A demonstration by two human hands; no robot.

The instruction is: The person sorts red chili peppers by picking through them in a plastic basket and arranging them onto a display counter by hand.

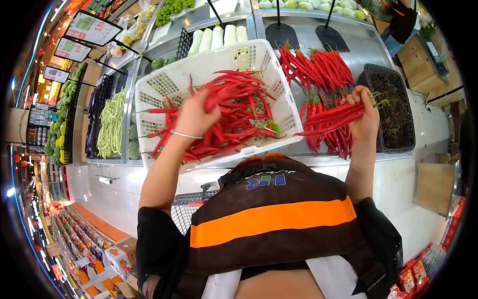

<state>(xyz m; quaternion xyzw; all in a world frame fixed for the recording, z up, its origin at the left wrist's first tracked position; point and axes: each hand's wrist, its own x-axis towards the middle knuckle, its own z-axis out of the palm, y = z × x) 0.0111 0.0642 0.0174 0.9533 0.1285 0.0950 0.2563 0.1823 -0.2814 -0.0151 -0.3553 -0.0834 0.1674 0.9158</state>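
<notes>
A white plastic crate (290, 112) tilts toward me, holding a heap of long red chili peppers (239, 107). My left hand (198, 115), a bangle on its wrist, is over the heap. Its fingers are closed and blurred around red chili peppers (215, 95), how many I cannot tell. Right of the crate, my right hand (365, 107) grips a small bunch of red chili peppers (331, 118) by the stem end, tips pointing left. Beneath that bunch, more chili peppers (323, 70) lie in rows on the metal display counter (279, 30).
A black basket (408, 124) of dark, stringy matter stands at the right. Green beans (111, 124) lie left of the crate; pale, bumpy vegetables (217, 37) sit behind it. Price signs (93, 27) rise at the upper left. A shopping cart (184, 209) is below the crate. Another person (401, 25) stands at upper right.
</notes>
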